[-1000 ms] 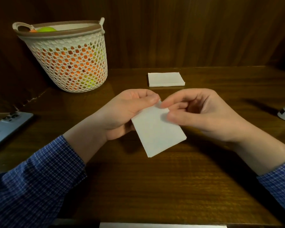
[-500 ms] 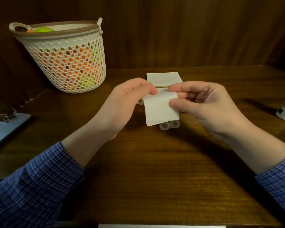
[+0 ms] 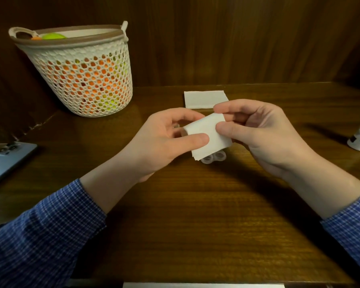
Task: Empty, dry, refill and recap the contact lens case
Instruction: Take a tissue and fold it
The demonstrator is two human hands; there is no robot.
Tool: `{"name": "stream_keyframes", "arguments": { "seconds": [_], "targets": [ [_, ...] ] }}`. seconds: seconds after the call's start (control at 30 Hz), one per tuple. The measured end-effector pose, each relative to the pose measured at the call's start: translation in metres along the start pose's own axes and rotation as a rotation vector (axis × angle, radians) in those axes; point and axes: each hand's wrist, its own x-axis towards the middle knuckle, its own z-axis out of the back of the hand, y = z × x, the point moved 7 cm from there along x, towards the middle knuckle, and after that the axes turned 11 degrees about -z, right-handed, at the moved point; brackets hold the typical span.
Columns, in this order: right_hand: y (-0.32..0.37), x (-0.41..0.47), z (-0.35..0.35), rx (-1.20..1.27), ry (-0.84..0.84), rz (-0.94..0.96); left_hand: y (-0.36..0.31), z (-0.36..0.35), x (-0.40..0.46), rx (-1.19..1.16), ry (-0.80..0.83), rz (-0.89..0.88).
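Folded smaller since before, the tissue is pinched by fingers of left hand and right hand, above the lens case, likely for drying.

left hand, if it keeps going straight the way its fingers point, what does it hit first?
The left hand points right, across the tissue it already pinches. Straight on, it would likely meet the right hand gripping the tissue's other side. Depth is unclear, but they look level.

Dim, warm light from above; dark corners, wide-angle bending at edges, soft focus.
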Motion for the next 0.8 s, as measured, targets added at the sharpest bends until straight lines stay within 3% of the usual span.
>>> {"name": "stream_keyframes", "arguments": {
  "seconds": [0.17,0.33,0.63,0.8],
  "targets": [
    [-0.004,0.001,0.002,-0.002,-0.046,-0.028,-0.004,0.001,-0.001,0.067,-0.007,-0.061],
    [-0.005,0.001,0.008,-0.071,-0.171,-0.021,0.005,0.001,-0.001,0.142,-0.027,0.065],
    [-0.012,0.000,0.009,-0.080,-0.238,-0.096,0.011,-0.020,-0.005,-0.297,0.079,0.320],
    [-0.010,0.000,0.007,-0.073,-0.203,-0.085,0.014,-0.028,-0.010,-0.369,0.117,0.413]
  ]
}}
